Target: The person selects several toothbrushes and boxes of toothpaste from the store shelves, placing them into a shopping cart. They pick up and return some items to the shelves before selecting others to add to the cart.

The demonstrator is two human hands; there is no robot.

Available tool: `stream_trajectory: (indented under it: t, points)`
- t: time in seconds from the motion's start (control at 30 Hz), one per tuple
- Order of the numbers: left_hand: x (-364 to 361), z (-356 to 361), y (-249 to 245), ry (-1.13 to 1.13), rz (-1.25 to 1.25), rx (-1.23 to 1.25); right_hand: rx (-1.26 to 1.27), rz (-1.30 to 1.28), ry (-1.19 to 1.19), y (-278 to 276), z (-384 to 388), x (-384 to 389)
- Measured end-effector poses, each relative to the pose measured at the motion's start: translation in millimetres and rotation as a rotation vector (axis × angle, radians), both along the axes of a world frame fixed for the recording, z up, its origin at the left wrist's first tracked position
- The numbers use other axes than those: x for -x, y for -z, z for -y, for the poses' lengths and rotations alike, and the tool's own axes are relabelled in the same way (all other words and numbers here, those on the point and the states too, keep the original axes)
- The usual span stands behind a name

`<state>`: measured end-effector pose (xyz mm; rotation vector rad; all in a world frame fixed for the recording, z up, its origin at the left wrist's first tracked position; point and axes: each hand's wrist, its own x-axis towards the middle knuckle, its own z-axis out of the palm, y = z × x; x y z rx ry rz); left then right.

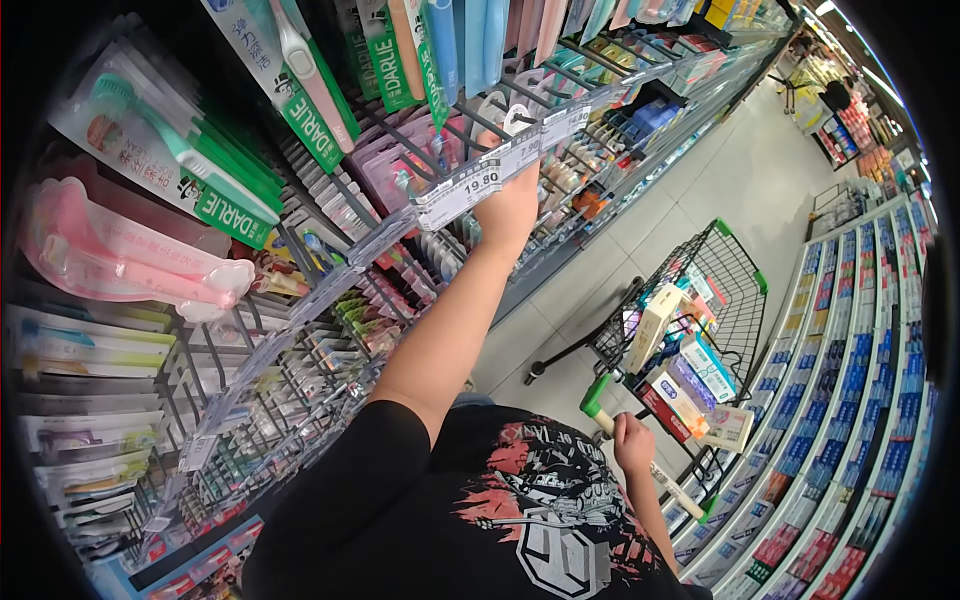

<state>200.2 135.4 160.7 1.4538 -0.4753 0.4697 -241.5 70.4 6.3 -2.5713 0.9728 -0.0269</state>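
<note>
My left hand (508, 208) reaches up into a toothbrush rack, behind a price label strip (480, 183) that reads 19.80. The strip hides most of its fingers, so what they touch cannot be made out. Pink packages (400, 172) hang close beside that hand. To the right, my right hand (633, 443) is wrapped round the handle (676, 490) of a shopping cart (745, 300). Several boxes lie in the cart, among them a cream box (655, 322) and a purple and white box (703, 375).
Green-backed toothbrush packs (190, 160) and a pink pack (120, 240) hang at the left, above lower hooks of packages. Tiled floor (700, 165) runs between the rack and a curved-looking shelf (850, 370) of boxes at the right. A display stands farther down the aisle.
</note>
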Motion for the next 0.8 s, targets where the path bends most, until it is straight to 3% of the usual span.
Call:
stream_trajectory:
  t: [0.23, 0.33, 0.4, 0.57, 0.67, 0.7, 0.77, 0.8]
  points:
    - [-6, -2, 4, -0.037, 0.067, 0.02, -0.003, -0.011, 0.01, 3, 1, 1]
    - [-8, -2, 6, 0.082, -0.115, 0.084, -0.006, -0.003, 0.005, 3, 1, 0]
    - [-5, -7, 4, -0.057, -0.014, -0.1, -0.013, -0.003, 0.009, 2, 1, 1]
    - [-5, -8, 22, -0.133, 0.142, -0.088, -0.007, -0.001, 0.005, 1, 1, 0]
    - [20, -18, 26, 0.007, -0.192, -0.112, -0.01, -0.006, 0.013, 1, 0, 0]
    - [28, -19, 34, 0.009, -0.192, -0.114, -0.011, -0.005, 0.015, 1, 0, 1]
    - [47, -22, 54, -0.171, 0.053, -0.251, -0.013, 0.006, 0.009, 1, 0, 1]
    - [62, -29, 50, -0.142, 0.074, -0.336, -0.015, 0.008, 0.011, 2, 1, 2]
